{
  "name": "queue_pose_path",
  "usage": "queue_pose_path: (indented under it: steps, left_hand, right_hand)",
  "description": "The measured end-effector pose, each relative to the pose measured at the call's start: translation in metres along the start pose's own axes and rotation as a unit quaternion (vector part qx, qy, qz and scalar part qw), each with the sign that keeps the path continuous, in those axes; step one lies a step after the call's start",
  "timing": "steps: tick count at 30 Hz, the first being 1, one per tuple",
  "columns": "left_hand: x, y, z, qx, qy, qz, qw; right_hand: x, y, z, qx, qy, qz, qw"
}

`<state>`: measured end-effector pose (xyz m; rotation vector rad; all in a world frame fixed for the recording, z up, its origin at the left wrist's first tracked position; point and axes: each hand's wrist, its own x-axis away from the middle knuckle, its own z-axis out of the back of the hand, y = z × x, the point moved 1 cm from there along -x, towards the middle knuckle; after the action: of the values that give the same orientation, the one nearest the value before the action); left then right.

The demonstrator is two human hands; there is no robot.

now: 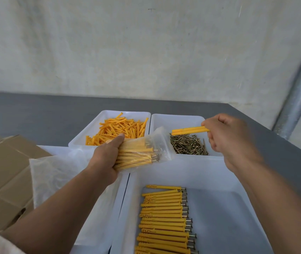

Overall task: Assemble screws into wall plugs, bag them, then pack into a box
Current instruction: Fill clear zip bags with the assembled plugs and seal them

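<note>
My left hand (107,158) grips a clear plastic bag (146,151) filled with yellow wall plugs that have screws in them, its open mouth facing right. My right hand (226,136) pinches a couple of assembled yellow plugs (188,130) held level, just right of the bag's mouth and above the screw tray. In the near white tray (219,176) lies a row of assembled plugs (164,217) with screw heads pointing right.
A white tray of loose yellow plugs (120,128) stands at the back centre. To its right, a white tray holds loose screws (190,145). Flat cardboard boxes (5,171) lie at the left, with empty plastic bags (58,173) in another white tray. The grey table ends at the wall.
</note>
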<state>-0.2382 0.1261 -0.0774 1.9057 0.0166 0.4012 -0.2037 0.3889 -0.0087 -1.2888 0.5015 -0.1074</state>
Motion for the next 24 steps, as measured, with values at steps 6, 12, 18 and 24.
queue_pose_path:
  steps: [6, 12, 18, 24]
  left_hand:
    - [0.006, 0.003, -0.003, 0.007, -0.014, -0.007, 1.0]
    - [0.012, 0.003, -0.007, -0.001, -0.049, -0.014, 0.999]
    - [0.016, 0.004, -0.009, 0.002, -0.055, -0.023, 0.998]
    - [0.018, 0.005, -0.009, 0.007, -0.048, -0.03, 0.998]
  right_hand:
    - [0.002, 0.001, -0.008, -0.028, -0.035, -0.03, 0.999]
    - [0.013, 0.001, -0.024, -0.11, -0.087, -0.069, 0.988]
    - [0.022, 0.0, -0.032, -0.088, -0.111, -0.055, 0.988]
    - [0.021, 0.001, -0.029, -0.074, -0.085, -0.078, 0.991]
